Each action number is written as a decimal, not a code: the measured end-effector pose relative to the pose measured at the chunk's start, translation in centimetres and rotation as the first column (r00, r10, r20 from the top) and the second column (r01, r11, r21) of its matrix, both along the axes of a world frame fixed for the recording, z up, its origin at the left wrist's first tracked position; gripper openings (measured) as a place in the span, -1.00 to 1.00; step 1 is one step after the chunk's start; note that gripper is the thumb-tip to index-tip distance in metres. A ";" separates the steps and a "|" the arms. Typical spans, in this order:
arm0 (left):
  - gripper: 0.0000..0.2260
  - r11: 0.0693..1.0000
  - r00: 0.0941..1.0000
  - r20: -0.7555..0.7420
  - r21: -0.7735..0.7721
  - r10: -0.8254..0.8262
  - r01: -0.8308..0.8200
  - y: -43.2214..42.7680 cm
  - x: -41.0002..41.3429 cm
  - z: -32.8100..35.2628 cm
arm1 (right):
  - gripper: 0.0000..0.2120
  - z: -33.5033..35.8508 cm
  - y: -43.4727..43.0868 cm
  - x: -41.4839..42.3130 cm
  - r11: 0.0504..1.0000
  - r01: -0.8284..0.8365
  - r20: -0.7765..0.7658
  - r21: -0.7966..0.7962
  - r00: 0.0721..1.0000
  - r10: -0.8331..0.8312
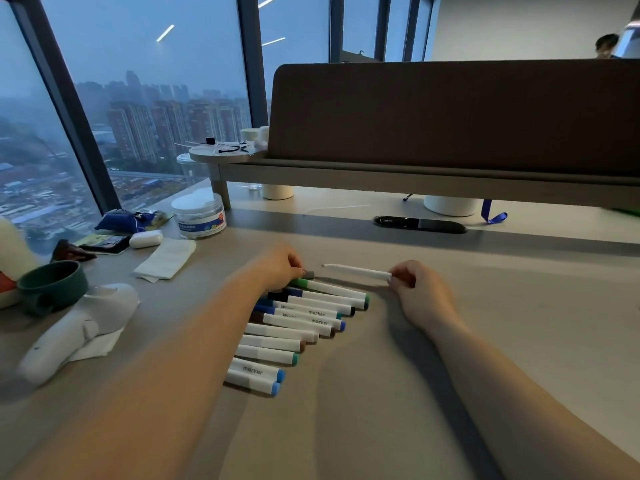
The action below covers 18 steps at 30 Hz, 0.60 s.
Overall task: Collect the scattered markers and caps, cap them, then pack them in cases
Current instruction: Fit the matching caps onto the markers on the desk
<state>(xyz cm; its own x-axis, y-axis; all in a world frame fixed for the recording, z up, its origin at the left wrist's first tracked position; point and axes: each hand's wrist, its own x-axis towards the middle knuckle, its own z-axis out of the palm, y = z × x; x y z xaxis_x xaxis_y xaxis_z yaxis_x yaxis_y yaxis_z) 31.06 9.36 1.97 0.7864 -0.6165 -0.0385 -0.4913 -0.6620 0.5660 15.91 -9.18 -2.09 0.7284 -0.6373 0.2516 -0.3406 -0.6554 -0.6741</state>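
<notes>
- Dusk-blue tower blocks are showing through the tall windows beyond a pale desk (485, 306), with a brown divider panel (450, 112) standing along its far edge
- The right hand (420, 296) is curling its fingers round the rear end of an uncapped white marker (356, 271), whose bare tip is pointing left; whether the barrel is touching the desk cannot be told
- The left hand (280, 268) is pinching a small grey cap (309, 274) in its curled fingertips, near the marker's tip but apart from it
- A row of markers (304, 323) is lying side by side on the desk just nearer than both hands, its left ends partly running under the left forearm
- A clear jar (199, 216), a folded tissue (166, 259) and a dark green mug (52, 282) are sitting over at the left
- A black oval cable port (419, 224) is lying in the desk beyond the hands, with a blue ribbon (493, 216) hanging just to its right
</notes>
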 end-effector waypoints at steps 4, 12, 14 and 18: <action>-0.94 1.000 0.998 0.059 0.014 -0.007 0.006 0.2 0.1 -0.7 | -0.95 0.3 0.1 -0.3 0.989 -0.023 0.169 0.144 0.986 -0.002; -0.88 0.998 0.996 0.070 0.025 -0.051 0.050 0.7 0.1 -0.3 | -0.96 0.3 0.2 -0.3 0.981 -0.059 0.194 0.182 0.981 0.023; -0.84 0.996 0.996 0.061 0.050 -0.072 0.069 0.8 0.2 0.3 | -0.95 0.2 0.2 -0.3 0.979 -0.082 0.199 0.189 0.979 0.043; -0.85 0.992 0.995 0.064 0.105 -0.078 0.071 0.6 0.3 0.8 | -0.89 0.1 0.2 -0.2 0.964 -0.114 0.229 0.239 0.972 0.058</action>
